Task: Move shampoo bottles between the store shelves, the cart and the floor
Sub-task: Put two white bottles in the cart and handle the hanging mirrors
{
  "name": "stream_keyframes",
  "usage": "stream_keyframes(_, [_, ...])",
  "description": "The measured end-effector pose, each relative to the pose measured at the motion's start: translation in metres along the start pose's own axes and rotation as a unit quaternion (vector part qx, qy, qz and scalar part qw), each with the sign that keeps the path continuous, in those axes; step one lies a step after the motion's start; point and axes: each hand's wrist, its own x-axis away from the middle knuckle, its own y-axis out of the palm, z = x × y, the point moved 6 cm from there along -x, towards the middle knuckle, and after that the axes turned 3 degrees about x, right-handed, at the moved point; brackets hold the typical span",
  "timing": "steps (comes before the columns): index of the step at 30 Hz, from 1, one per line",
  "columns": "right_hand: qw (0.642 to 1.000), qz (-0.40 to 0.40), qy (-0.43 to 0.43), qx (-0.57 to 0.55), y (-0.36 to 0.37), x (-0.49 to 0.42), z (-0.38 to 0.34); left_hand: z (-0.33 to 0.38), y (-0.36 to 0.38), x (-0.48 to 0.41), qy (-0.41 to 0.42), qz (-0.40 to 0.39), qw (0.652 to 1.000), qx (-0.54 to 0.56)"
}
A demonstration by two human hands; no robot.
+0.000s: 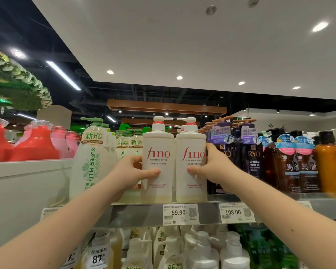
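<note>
Two white Fino pump bottles stand side by side at the front of the top shelf point(144, 214). My left hand point(131, 174) grips the left Fino bottle point(157, 152), thumb across its front and fingers round its left side. My right hand point(211, 169) grips the right Fino bottle point(191, 150), thumb on the front label and fingers behind its right edge. Both bottles are upright with their bases on the shelf. More white pump tops show behind them.
A tall Super Mild bottle point(92, 162) stands just left of my left hand. Dark purple Ryo bottles point(250, 158) and brown bottles point(291, 167) crowd the right. Red bottles point(35, 144) sit far left. Price tags point(179, 213) hang below; white bottles point(200, 247) fill the lower shelf.
</note>
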Motion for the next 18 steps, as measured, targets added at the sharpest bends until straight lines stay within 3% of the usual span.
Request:
stream_keyframes(9, [1.000,-0.003,0.011,-0.003,-0.001,-0.003,0.003,-0.001,0.010,-0.004,0.002,0.014,1.000,-0.008])
stream_keyframes(18, [0.998,0.026,-0.021,0.045,-0.010,0.007,-0.005,0.009,0.006,0.007,0.013,0.023,0.994,-0.102])
